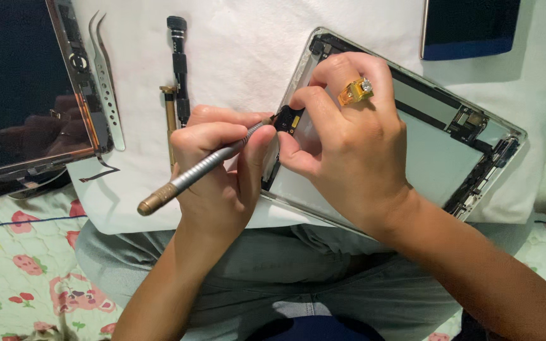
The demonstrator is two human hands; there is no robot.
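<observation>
An opened tablet shell (437, 155) lies tilted on a white cloth (241, 44) across the person's lap, its silver rim rounded at the corners, its pale inner floor bare in the middle and edged with dark strips, small connectors and brackets along the top and far side. Both hands meet at its near left edge. The right hand (349, 145), with a gold ring (355, 90) on one finger, covers that part of the shell, thumb and forefinger pinched together on a small black component (287, 118) at the rim. The left hand (216, 164) is clamped like a pen grip around a slim screwdriver (194, 173), grey knurled shaft with a brass-coloured end sticking out below the fist, its tip touching the black component just beside the right fingertips. Left of the left hand, well apart, rests a detached dark screen panel (20, 88); between it and the hands lie silver curved tweezers (105, 82), a black tool (179, 63) and a thin brass tool (170, 120).
</observation>
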